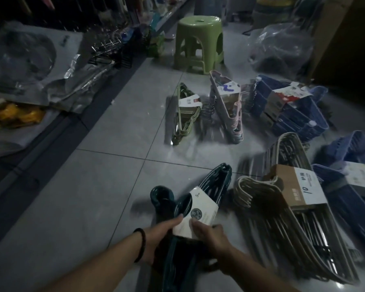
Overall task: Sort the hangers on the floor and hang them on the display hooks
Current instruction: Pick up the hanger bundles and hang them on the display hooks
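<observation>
A: What is counted in the head view?

B: 1 teal bundle (207, 186) of hangers is seen at near centre, over the floor (114, 148); whether it is touching cannot be told. 1 green bundle (185, 114) and 1 pink bundle (228, 110) are stood on edge side by side, farther off. 2 blue heaps are seen: a far blue heap (297, 116) right of the pink bundle, and a near blue heap (350, 199) at the right edge. 1 beige heap (282, 209) is laid between the teal bundle and the near blue heap. 1 stool (198, 43) is stood behind. Single hangers cannot be counted.

A: And the hands?

B: 2. The teal bundle is gripped by the left hand (162, 234) and the right hand (211, 234), thumbs pressed on its white paper sleeve (200, 209). 1 black band (140, 244) is worn on the left wrist.

A: The surface and room?

B: Large glossy grey tiles with dark joints are seen in a dim shop aisle. Wrapped goods are laid on a low shelf (30, 66) at left.

A: Materials?

B: The teal hangers are ribbed plastic with thick hooks. The green ones are thin, like wire. The beige ones are slim rods, banded in brown card marked 10. The stool is green moulded plastic, round-topped.
</observation>
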The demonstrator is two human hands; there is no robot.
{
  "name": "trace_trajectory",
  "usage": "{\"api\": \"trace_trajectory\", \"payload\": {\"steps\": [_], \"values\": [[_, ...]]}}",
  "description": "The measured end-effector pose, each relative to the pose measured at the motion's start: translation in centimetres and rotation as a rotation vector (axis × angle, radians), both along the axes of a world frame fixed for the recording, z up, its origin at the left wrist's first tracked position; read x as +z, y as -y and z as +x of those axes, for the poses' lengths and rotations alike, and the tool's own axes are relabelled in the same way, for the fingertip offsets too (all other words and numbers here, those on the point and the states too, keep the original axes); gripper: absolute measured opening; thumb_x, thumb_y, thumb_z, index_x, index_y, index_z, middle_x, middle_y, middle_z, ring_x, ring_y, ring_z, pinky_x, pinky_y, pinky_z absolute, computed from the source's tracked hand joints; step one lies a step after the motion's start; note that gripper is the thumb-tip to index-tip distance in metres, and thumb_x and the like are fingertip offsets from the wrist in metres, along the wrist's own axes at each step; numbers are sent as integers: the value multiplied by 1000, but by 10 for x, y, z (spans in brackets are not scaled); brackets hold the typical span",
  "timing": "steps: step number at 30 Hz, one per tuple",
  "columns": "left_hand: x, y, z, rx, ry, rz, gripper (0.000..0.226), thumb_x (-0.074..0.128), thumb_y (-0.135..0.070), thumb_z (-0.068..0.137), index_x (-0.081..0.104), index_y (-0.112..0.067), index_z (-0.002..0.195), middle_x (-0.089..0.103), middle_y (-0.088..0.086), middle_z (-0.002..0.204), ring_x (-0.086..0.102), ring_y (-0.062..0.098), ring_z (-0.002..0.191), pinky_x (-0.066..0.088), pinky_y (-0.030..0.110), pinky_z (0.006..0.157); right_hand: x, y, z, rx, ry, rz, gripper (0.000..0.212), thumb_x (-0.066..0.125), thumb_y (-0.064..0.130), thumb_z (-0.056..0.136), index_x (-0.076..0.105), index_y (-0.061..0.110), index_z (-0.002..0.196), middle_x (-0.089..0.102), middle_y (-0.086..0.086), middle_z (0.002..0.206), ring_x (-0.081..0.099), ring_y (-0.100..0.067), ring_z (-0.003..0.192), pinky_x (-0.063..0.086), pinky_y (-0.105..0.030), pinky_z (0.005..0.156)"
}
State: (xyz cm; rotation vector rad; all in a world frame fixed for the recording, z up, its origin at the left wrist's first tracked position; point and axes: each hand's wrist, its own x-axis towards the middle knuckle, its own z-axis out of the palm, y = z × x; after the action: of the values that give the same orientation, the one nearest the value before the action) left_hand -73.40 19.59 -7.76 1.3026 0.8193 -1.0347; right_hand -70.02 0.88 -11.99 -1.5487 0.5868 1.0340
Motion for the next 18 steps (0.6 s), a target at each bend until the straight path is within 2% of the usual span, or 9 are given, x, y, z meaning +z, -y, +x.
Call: {"api": "trace_trajectory", "payload": {"steps": [2,4,7,10,12,14,16,18], "values": [[-4,4,-5,-22,-19,-5,91,72,-90,58,81,-18,113,78,10,115,74,28,108,55,41,97,-3,-1,-3,-89,88,51,92,81,67,72,43,13,136,69,-14,117,75,-31,93,60,-33,57],[-1,6,-3,-1,-3,-47,92,73,-90,59,79,-20,119,76,11,122,71,30,117,52,45,105,2,-2,-4,-131,75,120,83,77,65,79,36,18,133,67,-14,119,74,-33,97,63,-38,63],[4,5,6,68,83,-79,85,81,-80,62,78,-18,121,74,13,125,69,33,122,48,50,113,8,-5,2,-129,96,187,87,83,69,70,39,21,129,70,-15,117,76,-35,95,65,-50,74],[4,5,13,174,173,-80,78,81,-72,68,77,-17,123,73,16,127,66,37,125,46,52,114,12,-9,8,-162,173,232,80,88,58,72,45,21,128,74,-13,115,77,-33,95,64,-53,77],[3,8,17,232,220,-120,71,77,-66,77,74,-17,128,71,20,130,62,42,129,45,55,115,15,-12,12,-182,227,287,86,93,53,68,48,20,133,74,-13,117,77,-32,97,63,-55,78],[7,7,19,317,286,-116,61,78,-54,81,74,-15,128,72,22,126,66,44,123,46,60,111,31,-15,15,-147,298,307,84,96,47,66,55,16,133,75,-12,116,77,-32,99,63,-53,81],[26,0,20,361,350,-80,63,84,-51,77,73,-15,127,72,22,125,67,44,120,45,65,110,56,-13,16,-87,358,300,76,93,51,65,64,17,127,78,-6,112,77,-26,99,63,-48,86],[62,-6,17,383,364,-79,73,90,-55,69,72,-16,128,70,24,128,67,44,119,46,64,110,97,-5,22,-8,348,277,80,88,63,63,62,25,128,77,-1,115,75,-22,102,60,-49,92]]}}
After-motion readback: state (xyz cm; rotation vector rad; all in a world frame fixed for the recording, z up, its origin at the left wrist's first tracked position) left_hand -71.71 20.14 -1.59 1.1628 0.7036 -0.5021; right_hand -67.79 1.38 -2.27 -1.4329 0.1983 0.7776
